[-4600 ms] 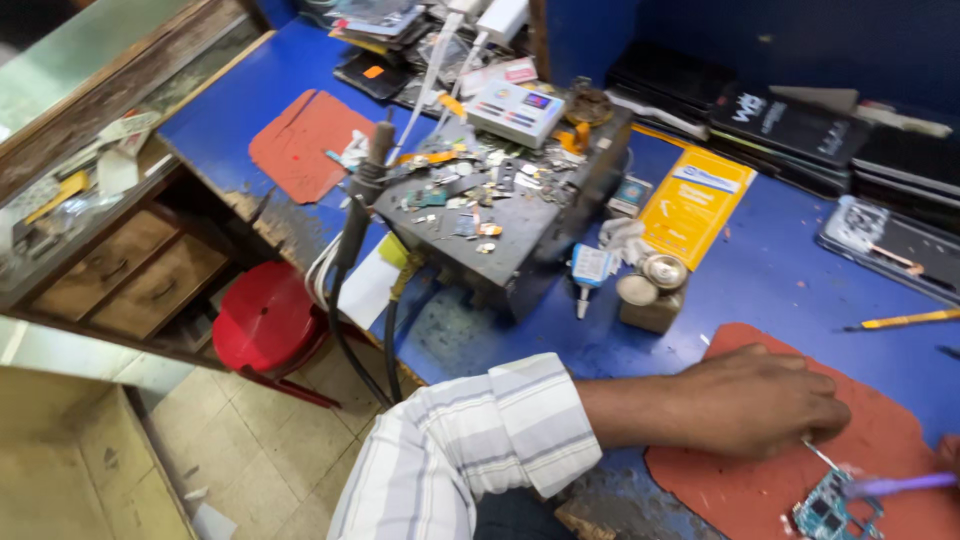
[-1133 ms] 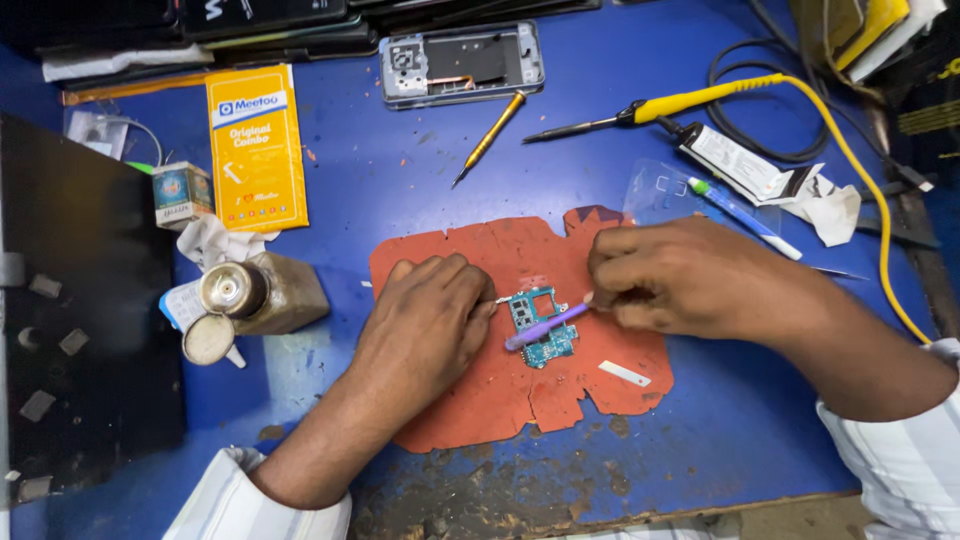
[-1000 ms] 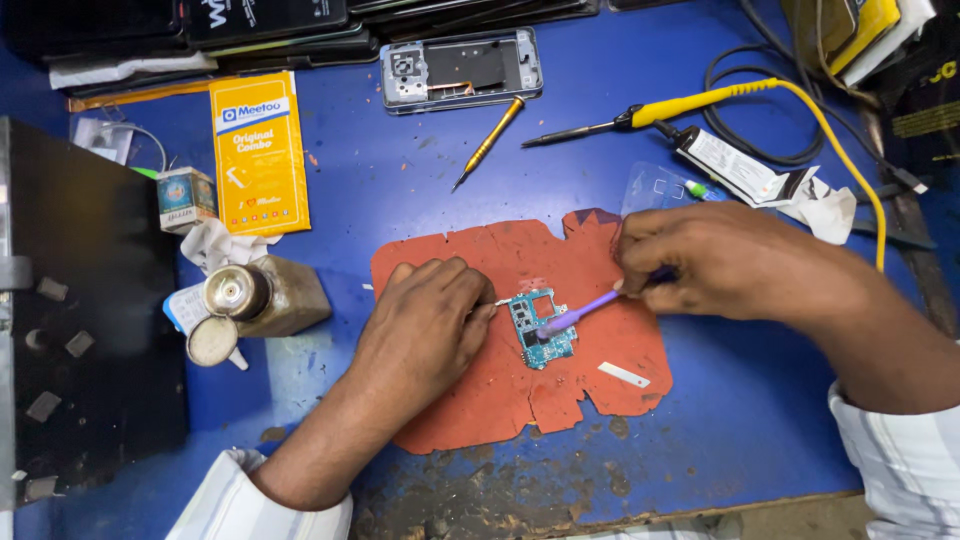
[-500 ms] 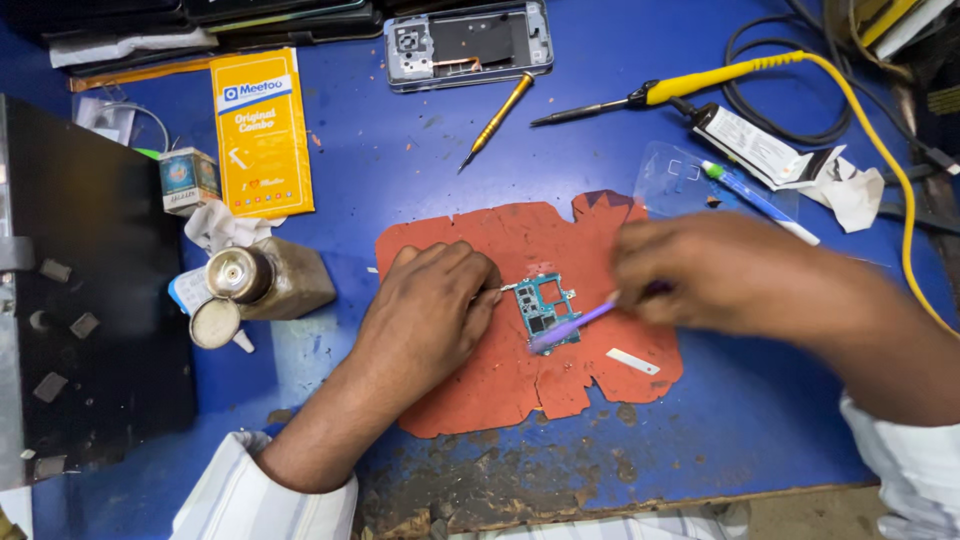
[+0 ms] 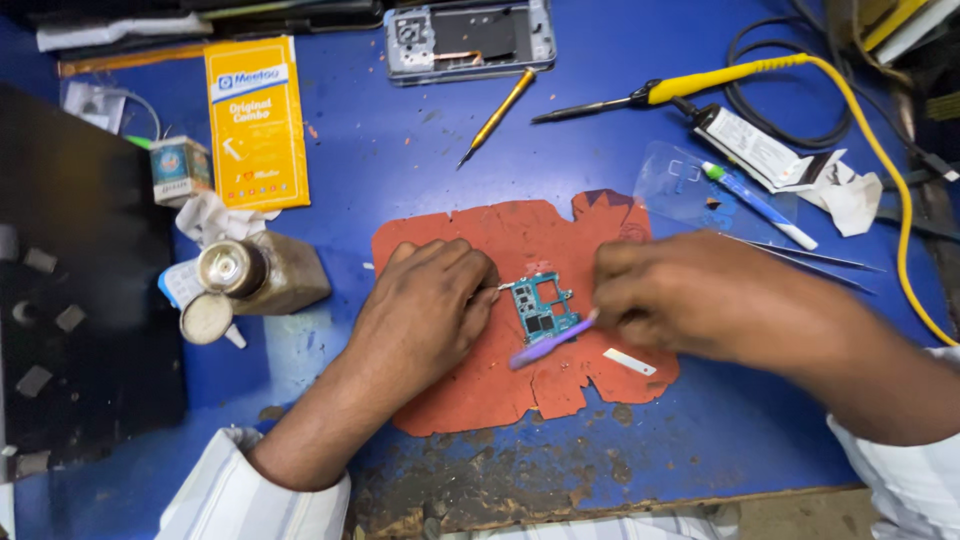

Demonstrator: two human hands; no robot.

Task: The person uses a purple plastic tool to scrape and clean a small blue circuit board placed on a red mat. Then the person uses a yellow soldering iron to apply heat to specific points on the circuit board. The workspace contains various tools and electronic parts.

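Head view: a circuit board [image 5: 540, 308] on a red mat [image 5: 520, 235] is steadied by the left hand [image 5: 425, 310]. A purple brush [image 5: 550, 341], gripped in the right hand [image 5: 690, 295], is laid across the board.

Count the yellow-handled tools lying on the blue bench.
2. A slim yellow screwdriver lies just below the phone frame at the top; a corded yellow soldering iron lies to its right. Others may be hidden past the frame's edges.

I see both hands [image 5: 425, 310] bare, no rings or watch — each forearm ends in a pushed-up sleeve [image 5: 250, 490], white with thin pale stripes.
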